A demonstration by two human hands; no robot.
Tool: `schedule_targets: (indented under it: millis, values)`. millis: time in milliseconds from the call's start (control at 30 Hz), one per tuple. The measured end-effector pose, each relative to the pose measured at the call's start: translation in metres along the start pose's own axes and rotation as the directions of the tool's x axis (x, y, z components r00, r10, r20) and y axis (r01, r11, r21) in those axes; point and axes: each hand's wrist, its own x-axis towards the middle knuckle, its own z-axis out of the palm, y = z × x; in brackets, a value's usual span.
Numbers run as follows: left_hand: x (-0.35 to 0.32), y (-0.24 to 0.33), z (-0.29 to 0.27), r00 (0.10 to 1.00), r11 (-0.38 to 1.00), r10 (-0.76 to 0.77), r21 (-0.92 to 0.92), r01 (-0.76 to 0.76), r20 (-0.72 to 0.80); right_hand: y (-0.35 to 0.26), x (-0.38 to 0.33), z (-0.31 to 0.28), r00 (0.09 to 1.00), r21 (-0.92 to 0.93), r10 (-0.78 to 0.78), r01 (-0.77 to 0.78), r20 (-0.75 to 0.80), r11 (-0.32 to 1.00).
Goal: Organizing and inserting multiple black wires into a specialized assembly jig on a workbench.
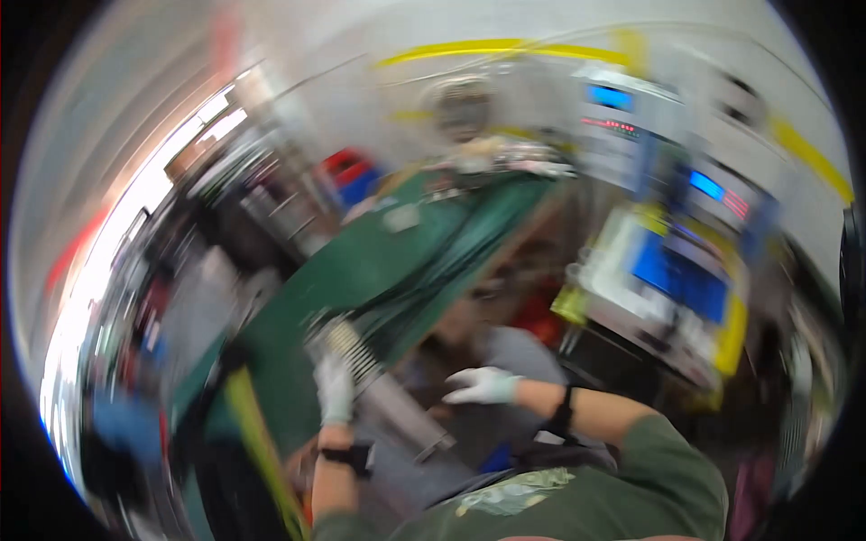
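My left hand (335, 389), in a white glove, is at the left side of a long grey box-shaped part (404, 417) and appears to grip it. One end of this part carries a row of light and dark ribs and is over the green table (311, 293); its other end reaches out over my lap. Motion blur hides the exact finger positions. My right hand (487, 386), also gloved in white, hovers to the right of the part with its fingers apart and nothing in them.
Dark cables (433, 270) run lengthwise along the table. Small items (505, 155) are heaped at its far end, near a fan (462, 110). White machines with blue displays (622, 135) stand at the right. A red and blue bin (352, 176) is beyond the table.
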Motion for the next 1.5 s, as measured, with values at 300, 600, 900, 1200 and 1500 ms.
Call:
schedule_targets:
  millis: [300,600,900,1200,1500]
  values:
    - [-0.051,-0.034,-0.052,0.922,0.818,-0.265,-0.572,0.06,-0.281,-0.038,0.074,0.041,0.889,0.322,0.006,-0.172,0.459,0.931]
    - [-0.037,-0.054,-0.043,0.939,0.79,-0.311,-0.589,0.171,-0.145,-0.133,0.173,-0.053,0.872,-0.327,-0.489,0.459,-0.009,0.826]
    - [-0.008,-0.059,-0.035,0.89,0.708,-0.439,-0.657,0.258,-0.123,-0.139,0.312,-0.026,0.938,-0.871,-0.347,0.183,0.016,0.456]
    - [0.003,-0.059,-0.016,0.847,0.832,-0.438,-0.494,0.255,-0.301,-0.119,0.31,-0.04,0.827,-0.748,-0.561,0.341,-0.049,0.569]
    - [0.004,-0.059,-0.021,0.863,0.714,-0.461,-0.665,0.221,-0.209,-0.12,0.305,-0.039,0.753,-0.735,-0.646,0.365,-0.127,0.571]
